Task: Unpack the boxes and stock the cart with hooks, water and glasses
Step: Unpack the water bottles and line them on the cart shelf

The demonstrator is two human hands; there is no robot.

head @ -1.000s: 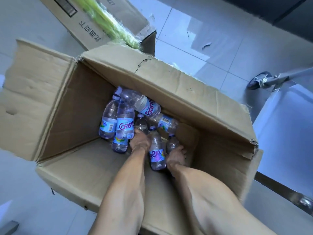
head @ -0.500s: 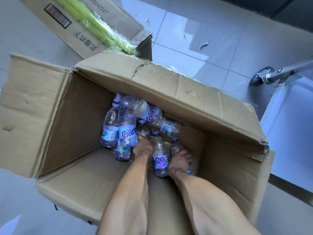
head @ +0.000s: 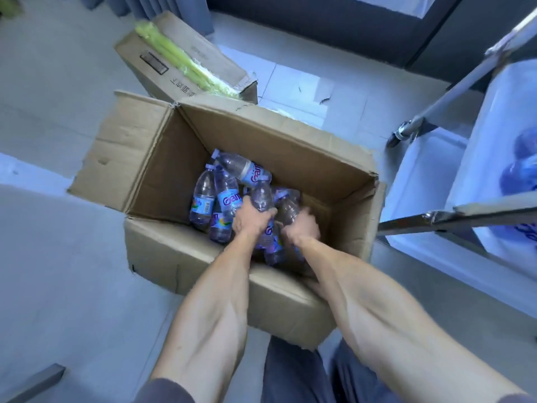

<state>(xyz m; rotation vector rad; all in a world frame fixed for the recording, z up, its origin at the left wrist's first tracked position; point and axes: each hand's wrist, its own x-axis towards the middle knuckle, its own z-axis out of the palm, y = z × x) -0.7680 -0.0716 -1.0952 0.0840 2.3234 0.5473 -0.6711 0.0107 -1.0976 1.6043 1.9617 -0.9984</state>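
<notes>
Pale tiled floor point(head: 52, 257), dark wall point(head: 319, 33), perhaps a window pane point(head: 386, 2), grey curtain folds point(head: 139, 5)

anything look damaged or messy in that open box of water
The open box has a torn far-left corner and a ripped right corner. Inside, the water bottles lie in a jumbled heap rather than upright. Left hand and right hand each grip one.

Pale tiled floor point(head: 52, 286) carries two cardboard boxes — an open one point(head: 180, 257), another point(head: 180, 68) behind — beside the cart point(head: 430, 222).
</notes>
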